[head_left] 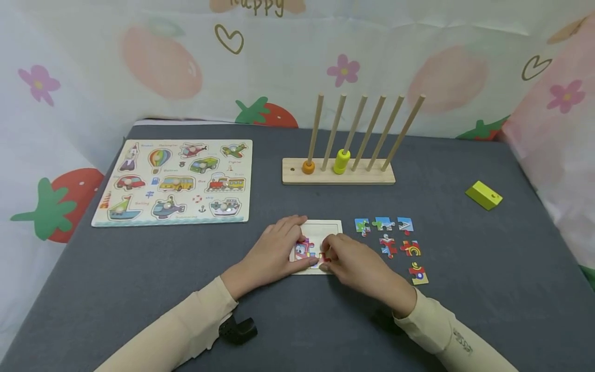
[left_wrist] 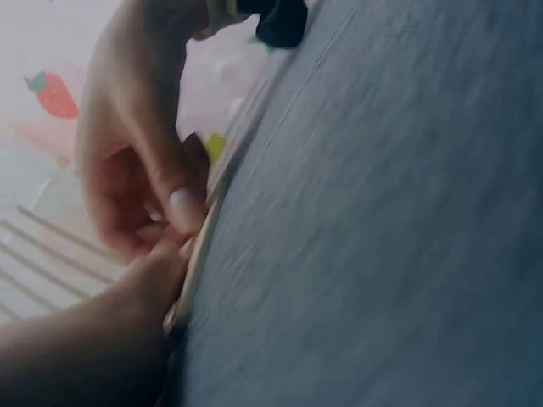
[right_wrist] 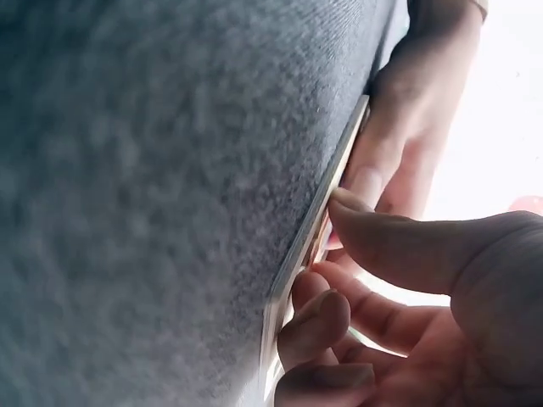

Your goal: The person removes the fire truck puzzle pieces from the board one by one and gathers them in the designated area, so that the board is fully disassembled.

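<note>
A small light wooden puzzle tray (head_left: 322,228) lies on the dark cloth in the head view, with pink-and-white jigsaw pieces (head_left: 303,249) in its near left part. My left hand (head_left: 278,249) rests along the tray's left side, its thumb lying over the pieces near the front edge. Between thumb and fingertips, my right hand (head_left: 357,262) pinches a reddish puzzle piece (head_left: 322,258) low over the tray's near side. Fingers largely hide that piece. In the right wrist view, the right thumb and fingers (right_wrist: 386,246) meet at the tray's edge close to the left thumb (right_wrist: 366,182).
Several loose jigsaw pieces (head_left: 387,246) lie right of the tray. Behind it stands a wooden peg rack (head_left: 358,178) with upright rods and a few beads. A vehicle puzzle board (head_left: 153,150) lies at the back left, a yellow block (head_left: 484,195) at the right.
</note>
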A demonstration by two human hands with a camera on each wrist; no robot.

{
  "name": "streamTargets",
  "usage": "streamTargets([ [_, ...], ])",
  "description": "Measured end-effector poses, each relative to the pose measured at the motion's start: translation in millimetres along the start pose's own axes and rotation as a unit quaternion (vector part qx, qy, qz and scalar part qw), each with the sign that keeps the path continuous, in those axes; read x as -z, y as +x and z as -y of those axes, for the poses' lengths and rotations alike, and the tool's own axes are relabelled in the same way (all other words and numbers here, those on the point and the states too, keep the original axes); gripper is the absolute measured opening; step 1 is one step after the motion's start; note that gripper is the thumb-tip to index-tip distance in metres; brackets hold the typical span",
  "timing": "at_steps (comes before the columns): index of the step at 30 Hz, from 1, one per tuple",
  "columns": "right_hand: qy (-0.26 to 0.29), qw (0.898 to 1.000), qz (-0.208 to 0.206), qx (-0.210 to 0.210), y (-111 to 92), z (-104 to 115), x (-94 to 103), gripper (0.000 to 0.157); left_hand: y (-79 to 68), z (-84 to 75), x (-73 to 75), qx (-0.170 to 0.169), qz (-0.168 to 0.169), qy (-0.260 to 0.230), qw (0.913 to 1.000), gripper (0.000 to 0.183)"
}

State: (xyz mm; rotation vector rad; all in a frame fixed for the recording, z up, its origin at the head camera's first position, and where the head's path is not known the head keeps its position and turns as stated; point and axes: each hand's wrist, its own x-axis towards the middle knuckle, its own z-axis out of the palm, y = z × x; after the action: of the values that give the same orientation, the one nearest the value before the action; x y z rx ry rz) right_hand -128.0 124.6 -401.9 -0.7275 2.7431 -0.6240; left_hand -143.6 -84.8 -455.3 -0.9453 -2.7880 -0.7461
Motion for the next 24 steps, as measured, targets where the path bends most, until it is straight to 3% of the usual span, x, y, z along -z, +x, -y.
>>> streamTargets([
  [10, 0.009, 1.000, 0.008, -0.013, 1.4, 4.8, 0.0, 0.023, -1.2, 15.6, 18.7, -0.018, 0.091, -0.068, 0.9934, 0.037],
  [24, 0.002, 1.000, -0.016, -0.017, 0.2, 5.8, -0.2, 0.025, 0.2, 10.6, 21.5, -0.004, 0.108, -0.091, 0.9899, 0.037],
])
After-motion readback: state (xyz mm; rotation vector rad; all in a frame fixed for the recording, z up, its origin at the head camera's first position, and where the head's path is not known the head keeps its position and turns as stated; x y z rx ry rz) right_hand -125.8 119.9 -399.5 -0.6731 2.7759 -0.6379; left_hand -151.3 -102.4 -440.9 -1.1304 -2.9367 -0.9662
